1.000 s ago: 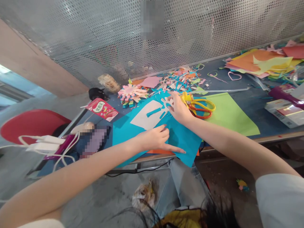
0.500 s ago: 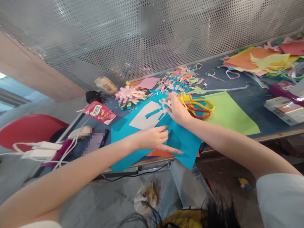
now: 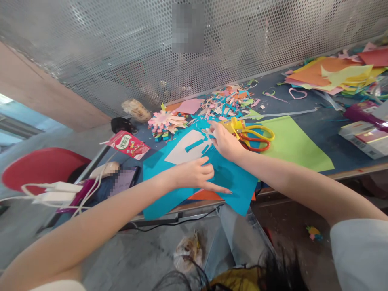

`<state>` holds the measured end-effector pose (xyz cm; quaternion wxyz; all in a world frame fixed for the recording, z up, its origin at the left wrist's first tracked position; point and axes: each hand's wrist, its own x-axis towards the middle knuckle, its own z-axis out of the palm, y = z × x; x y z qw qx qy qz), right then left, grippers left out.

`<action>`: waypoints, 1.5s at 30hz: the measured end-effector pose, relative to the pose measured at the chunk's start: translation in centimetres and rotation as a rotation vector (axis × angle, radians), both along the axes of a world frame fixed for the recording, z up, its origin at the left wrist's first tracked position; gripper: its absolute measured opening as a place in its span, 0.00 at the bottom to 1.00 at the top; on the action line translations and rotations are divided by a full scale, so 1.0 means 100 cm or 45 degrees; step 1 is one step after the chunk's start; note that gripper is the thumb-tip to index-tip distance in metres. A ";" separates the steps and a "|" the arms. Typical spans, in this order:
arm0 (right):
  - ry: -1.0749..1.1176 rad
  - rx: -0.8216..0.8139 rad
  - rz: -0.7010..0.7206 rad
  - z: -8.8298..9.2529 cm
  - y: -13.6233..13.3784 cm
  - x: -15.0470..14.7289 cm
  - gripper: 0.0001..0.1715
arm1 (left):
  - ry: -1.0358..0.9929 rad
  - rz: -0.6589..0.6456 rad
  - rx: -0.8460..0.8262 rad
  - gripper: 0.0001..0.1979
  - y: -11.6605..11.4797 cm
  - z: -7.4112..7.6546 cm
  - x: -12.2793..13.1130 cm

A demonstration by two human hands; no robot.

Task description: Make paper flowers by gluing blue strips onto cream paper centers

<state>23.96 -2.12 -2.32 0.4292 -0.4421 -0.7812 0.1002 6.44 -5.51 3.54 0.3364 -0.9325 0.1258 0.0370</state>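
A blue paper sheet (image 3: 230,178) lies at the table's front edge, with a white cut shape (image 3: 184,147) and a small blue strip on it. My left hand (image 3: 197,174) rests on the blue sheet, forefinger stretched flat along it and the other fingers curled. My right hand (image 3: 224,141) is farther back, its fingers pinched on small white and pink paper pieces (image 3: 209,132) at the sheet's far edge. Yellow and orange scissors (image 3: 251,135) lie just right of my right hand.
A paper flower (image 3: 166,121), a pile of paper scraps (image 3: 230,103), a green sheet (image 3: 291,143), a red drink carton (image 3: 129,144), stacked coloured paper (image 3: 336,74), a box (image 3: 363,139) and a phone (image 3: 124,180) lie on the table. A perforated metal screen (image 3: 121,48) stands behind.
Both hands stay almost in place; my right hand's fingers have shifted slightly on the small paper pieces. The view has drifted a little.
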 end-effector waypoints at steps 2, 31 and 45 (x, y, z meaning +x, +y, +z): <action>0.008 0.001 -0.004 0.000 -0.001 0.000 0.28 | 0.016 -0.002 0.010 0.36 0.001 0.003 0.000; 0.083 -0.063 0.017 0.006 -0.007 0.003 0.28 | -0.190 0.385 0.101 0.32 0.015 0.012 -0.072; 0.081 0.048 -0.018 0.001 0.000 0.008 0.29 | -0.639 0.479 0.005 0.12 -0.014 -0.024 -0.015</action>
